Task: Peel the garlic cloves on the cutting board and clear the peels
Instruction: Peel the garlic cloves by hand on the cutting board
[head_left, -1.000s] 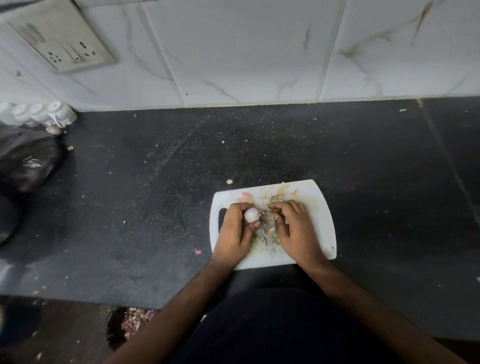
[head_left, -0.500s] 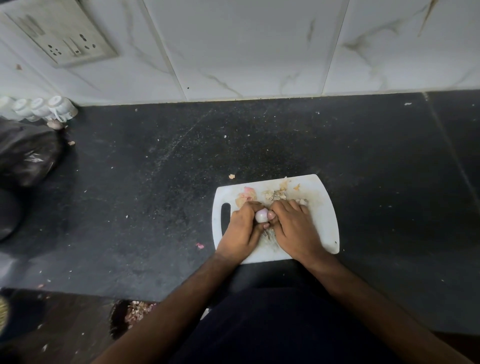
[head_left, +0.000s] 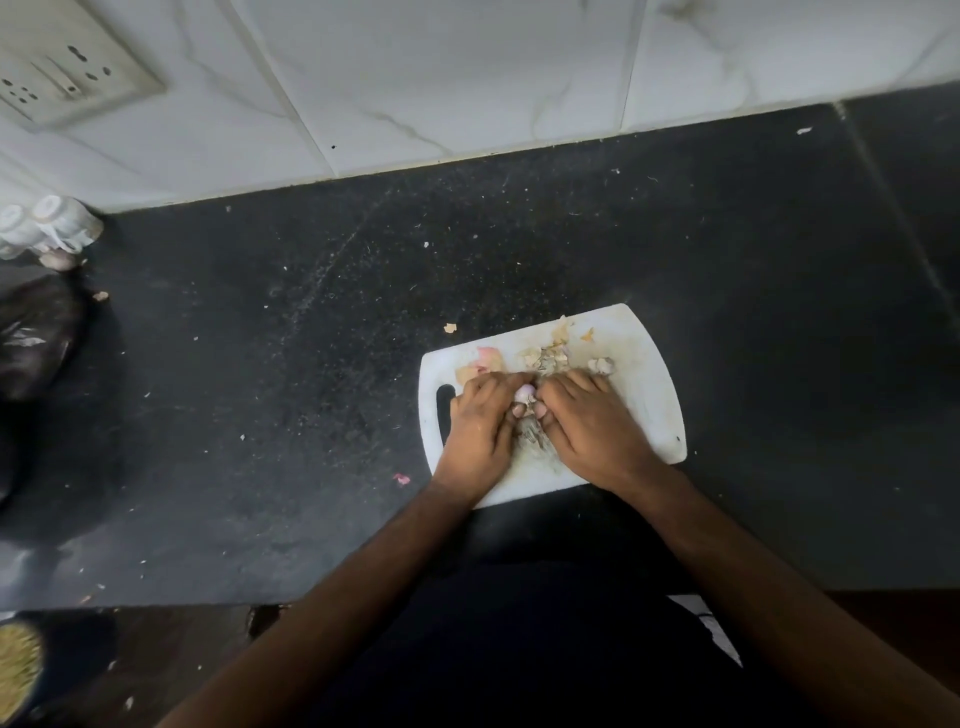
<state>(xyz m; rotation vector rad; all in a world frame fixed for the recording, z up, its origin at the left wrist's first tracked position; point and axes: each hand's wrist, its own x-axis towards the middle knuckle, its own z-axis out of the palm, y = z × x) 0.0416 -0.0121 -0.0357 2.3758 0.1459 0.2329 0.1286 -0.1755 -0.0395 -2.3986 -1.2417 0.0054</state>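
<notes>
A white cutting board (head_left: 649, 395) lies on the black counter, handle slot at its left. Both hands meet over its middle. My left hand (head_left: 480, 426) and my right hand (head_left: 592, 423) pinch one pale pinkish garlic clove (head_left: 523, 395) between their fingertips. Loose papery peels (head_left: 545, 358) lie in a pile just beyond the fingers, with a pink peel (head_left: 488, 357) to the left. Another clove (head_left: 601, 365) lies on the board past my right hand. More scraps sit under and between the hands, partly hidden.
The black counter (head_left: 311, 364) is speckled with bits of peel (head_left: 450, 328). White small jars (head_left: 52, 223) and a dark plastic bag (head_left: 36, 332) stand at the left. A tiled wall with a switch plate (head_left: 67, 73) rises behind. The counter's front edge runs under my forearms.
My right hand has closed in from the peel pile onto the clove that my left hand held alone. Both hands now pinch it together. The camera has tilted slightly.
</notes>
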